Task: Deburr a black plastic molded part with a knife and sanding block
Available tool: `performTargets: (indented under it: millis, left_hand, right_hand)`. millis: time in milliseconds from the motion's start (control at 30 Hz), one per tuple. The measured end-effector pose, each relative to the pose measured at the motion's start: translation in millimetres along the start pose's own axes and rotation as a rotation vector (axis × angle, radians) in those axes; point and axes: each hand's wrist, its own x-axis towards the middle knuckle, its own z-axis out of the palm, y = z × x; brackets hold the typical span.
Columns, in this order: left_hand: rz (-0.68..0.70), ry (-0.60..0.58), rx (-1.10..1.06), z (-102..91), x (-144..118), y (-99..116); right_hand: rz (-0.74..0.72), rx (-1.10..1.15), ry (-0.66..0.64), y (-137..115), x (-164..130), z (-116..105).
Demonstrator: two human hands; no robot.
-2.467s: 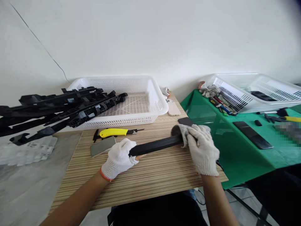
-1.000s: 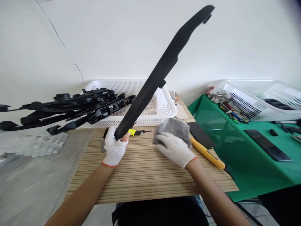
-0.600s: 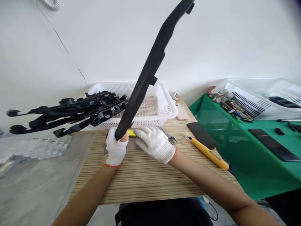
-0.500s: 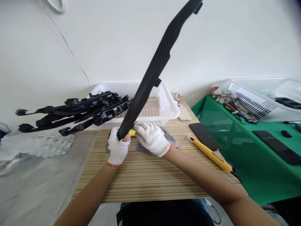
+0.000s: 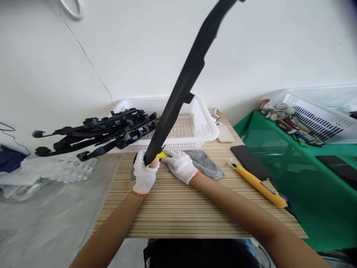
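Note:
A long black plastic trim strip (image 5: 178,93) rises at a slant from my left hand (image 5: 145,172), whose gloved fingers are wrapped round its lower end. The bare thumb tip presses on the strip through an opening in the glove. My right hand (image 5: 180,165), also in a white knitted glove, is beside it with curled fingers closed on the end of a yellow tool (image 5: 161,155). Part of that tool is hidden behind the strip and my left hand, so its kind is unclear. A grey cloth (image 5: 206,163) lies partly under my right hand.
A white basket (image 5: 208,130) bears several black plastic parts (image 5: 119,128) jutting out leftwards. Right of my hands lie a yellow electric screwdriver (image 5: 259,186), a black phone (image 5: 249,162) and a pale phone (image 5: 224,133). A green-covered table (image 5: 267,178) holds pens, gloves and another basket.
My right hand has moved down from the strip's lower edge onto the yellow tool, which shows more now. My left hand keeps its hold on the strip. The view has shifted slightly left.

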Motion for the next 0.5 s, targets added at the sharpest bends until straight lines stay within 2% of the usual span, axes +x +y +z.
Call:
performTargets:
  millis: [167,233,300,433,500]
  left_hand:
    - [-0.009,-0.071,-0.139,2.8,-0.6,-1.1]
    - [0.016,-0.079,-0.177,3.2,-0.6,-4.5]
    - [0.046,-0.089,-0.207,2.2,-0.3,-8.0]
    - [0.119,-0.078,-0.205,-2.4,1.2,-10.1]
    - [0.130,-0.073,-0.176,-3.6,1.7,-7.6]
  right_hand:
    - [0.240,-0.102,0.054,-12.0,-3.9,-3.1]
    - [0.234,-0.108,0.070,-13.7,-5.0,-3.0]
    - [0.070,-0.067,0.083,-14.3,-6.7,0.3]
    - [-0.403,0.046,0.121,-17.1,-9.7,15.1]
    - [-0.477,0.067,0.138,-19.6,-9.5,20.5]
